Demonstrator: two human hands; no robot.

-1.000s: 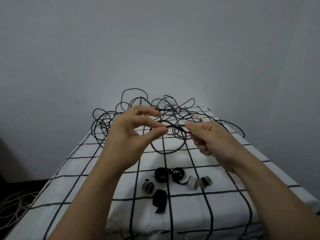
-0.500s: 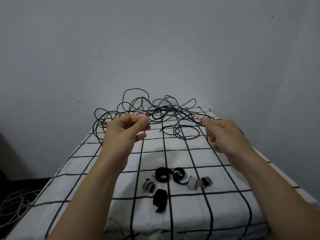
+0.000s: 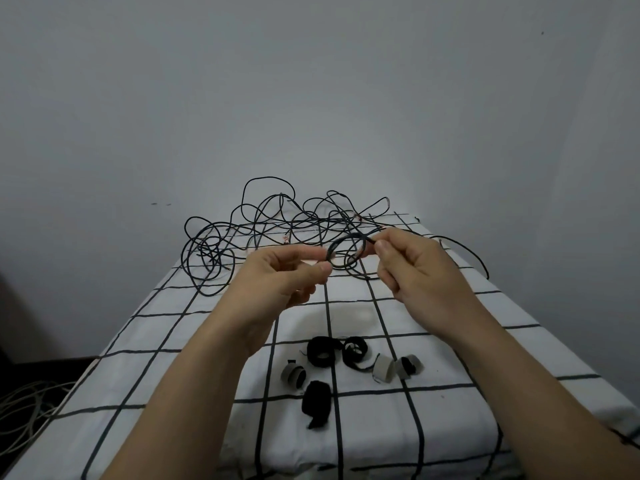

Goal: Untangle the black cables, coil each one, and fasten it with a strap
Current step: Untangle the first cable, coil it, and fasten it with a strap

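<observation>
a: so, from the head view, what is each hand doing?

b: the left hand has thumb and forefinger pressed together on one side of a small coil of black cable, held up above the worktop. the right hand pinches the cable at the coil's other side, its other fingers curled in.

a: why hold it in the air and not flat?

b: my guess is that it stops the loops catching on the tangle, which lies heaped at the far end of the worktop, just behind the hands. the left pinch looks like the anchor that stops the turns springing open. the right seems placed to guide the next turn.

a: is that cable free of the heap?

b: cannot tell. strands cross right behind the coil, and one strand runs off toward the right edge. whether it joins the coil is unclear.

a: and the straps?

b: black straps and grey straps sit loose in a cluster on the near part of the worktop, below the wrists and well apart from the heap. a handy spot, i'd say: one hand can drop onto a strap while the other pinches the coil. none is on a cable yet, so the task looks early.

a: anything else?

b: pale cables on the floor at lower left, off the worktop.
</observation>
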